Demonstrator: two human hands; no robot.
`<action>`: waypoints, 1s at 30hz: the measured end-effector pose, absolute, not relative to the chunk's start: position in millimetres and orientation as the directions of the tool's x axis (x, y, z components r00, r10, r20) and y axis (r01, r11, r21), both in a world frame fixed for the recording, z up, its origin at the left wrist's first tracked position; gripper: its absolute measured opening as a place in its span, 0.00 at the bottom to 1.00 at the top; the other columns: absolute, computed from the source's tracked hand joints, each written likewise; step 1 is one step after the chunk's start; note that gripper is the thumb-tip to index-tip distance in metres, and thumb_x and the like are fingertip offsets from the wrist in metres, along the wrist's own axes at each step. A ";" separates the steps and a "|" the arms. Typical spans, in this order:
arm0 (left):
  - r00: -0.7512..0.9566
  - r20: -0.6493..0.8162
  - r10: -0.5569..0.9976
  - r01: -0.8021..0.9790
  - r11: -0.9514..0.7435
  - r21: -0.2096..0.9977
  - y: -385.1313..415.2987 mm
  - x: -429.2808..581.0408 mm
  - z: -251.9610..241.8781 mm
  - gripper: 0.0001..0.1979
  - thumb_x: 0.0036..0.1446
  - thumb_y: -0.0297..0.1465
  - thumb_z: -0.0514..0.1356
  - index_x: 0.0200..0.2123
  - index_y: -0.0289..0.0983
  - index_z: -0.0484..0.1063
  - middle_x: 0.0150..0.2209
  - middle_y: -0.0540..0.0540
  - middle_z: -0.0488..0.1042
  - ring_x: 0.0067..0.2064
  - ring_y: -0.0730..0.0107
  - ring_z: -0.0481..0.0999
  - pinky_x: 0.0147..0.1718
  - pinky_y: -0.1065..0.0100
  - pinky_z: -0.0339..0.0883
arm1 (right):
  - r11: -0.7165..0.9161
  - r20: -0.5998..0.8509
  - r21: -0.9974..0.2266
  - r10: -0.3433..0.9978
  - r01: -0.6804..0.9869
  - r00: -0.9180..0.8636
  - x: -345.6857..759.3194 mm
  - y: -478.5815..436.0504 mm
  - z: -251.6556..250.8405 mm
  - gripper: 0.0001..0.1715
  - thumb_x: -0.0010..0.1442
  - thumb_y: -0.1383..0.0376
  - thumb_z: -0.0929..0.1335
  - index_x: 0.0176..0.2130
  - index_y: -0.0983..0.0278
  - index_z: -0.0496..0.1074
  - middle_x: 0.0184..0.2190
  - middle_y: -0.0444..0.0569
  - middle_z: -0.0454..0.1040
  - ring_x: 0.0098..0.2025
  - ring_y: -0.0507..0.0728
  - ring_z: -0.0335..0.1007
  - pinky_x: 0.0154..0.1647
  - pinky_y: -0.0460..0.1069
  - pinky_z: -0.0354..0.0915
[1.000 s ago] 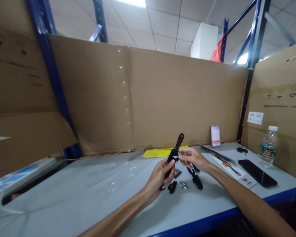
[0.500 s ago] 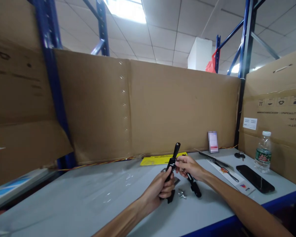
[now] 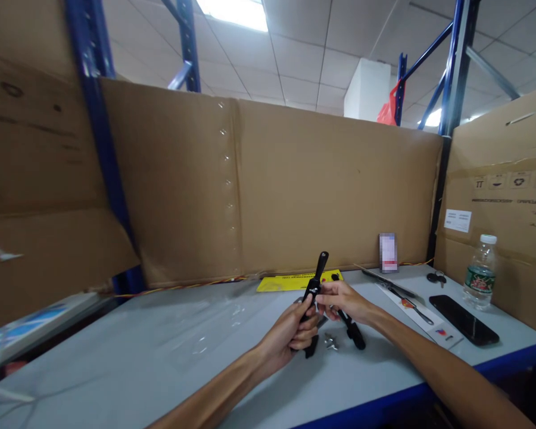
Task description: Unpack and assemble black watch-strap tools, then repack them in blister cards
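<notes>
Upright and slightly tilted, a black handled tool (image 3: 320,266) is wrapped in the fingers of my left hand (image 3: 290,333). The fingers of my right hand (image 3: 339,300) are pinched together against the tool's middle; anything small between them is too hidden to make out. Below my right hand a second black tool (image 3: 354,332) lies on the grey table (image 3: 161,357). Small silvery metal parts (image 3: 331,341) rest beside it, and a black piece (image 3: 311,347) shows under my left hand. A yellow card (image 3: 279,283) lies behind my hands.
To the right are a black phone (image 3: 463,320), a clear bottle (image 3: 480,274), keys (image 3: 436,277) and a white packaging card (image 3: 442,333) with a dark tool. Another phone-like screen (image 3: 388,252) leans on the cardboard wall (image 3: 330,190). A white cable (image 3: 4,387) is at left.
The view has shifted slightly. The black tool in my left hand is turned a little, showing its handle end differently. Both hands keep nearly the same places.
</notes>
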State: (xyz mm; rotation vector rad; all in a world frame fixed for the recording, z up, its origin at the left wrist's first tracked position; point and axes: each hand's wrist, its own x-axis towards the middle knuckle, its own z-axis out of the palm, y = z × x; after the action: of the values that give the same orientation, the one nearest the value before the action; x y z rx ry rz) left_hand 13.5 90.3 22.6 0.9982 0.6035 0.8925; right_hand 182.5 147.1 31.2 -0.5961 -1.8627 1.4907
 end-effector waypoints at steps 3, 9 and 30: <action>0.518 -0.038 0.855 -0.347 0.251 0.904 90.3 13.1 22.3 0.29 0.49 0.55 0.65 0.28 0.39 0.55 0.17 0.62 0.46 0.17 0.85 0.37 0.14 0.79 0.32 | 0.258 0.225 -0.965 0.706 -0.052 -0.672 181.5 146.7 30.8 0.27 0.52 0.46 0.74 0.34 0.66 0.70 0.24 0.41 0.72 0.16 0.46 0.60 0.16 0.43 0.55; 0.518 -0.002 0.856 -0.380 0.231 0.896 87.6 16.0 23.4 0.30 0.47 0.56 0.66 0.28 0.40 0.53 0.17 0.62 0.45 0.18 0.84 0.36 0.14 0.79 0.33 | 0.249 0.220 -0.967 0.721 -0.050 -0.657 182.9 145.6 34.7 0.30 0.55 0.42 0.70 0.33 0.67 0.69 0.26 0.44 0.73 0.17 0.47 0.64 0.13 0.43 0.56; 0.473 0.052 0.880 -0.369 0.144 0.918 84.1 20.1 23.2 0.31 0.47 0.57 0.65 0.27 0.40 0.53 0.16 0.63 0.47 0.17 0.85 0.39 0.14 0.77 0.33 | 0.274 0.239 -0.962 0.805 -0.017 -0.543 172.6 142.7 22.9 0.39 0.56 0.33 0.63 0.31 0.67 0.69 0.20 0.43 0.67 0.14 0.48 0.60 0.11 0.43 0.54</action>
State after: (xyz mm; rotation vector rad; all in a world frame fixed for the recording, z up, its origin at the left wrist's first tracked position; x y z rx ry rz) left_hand 20.1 84.1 23.2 1.0745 0.5859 0.9779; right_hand 172.6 142.7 22.9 -0.7184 -1.7787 1.3551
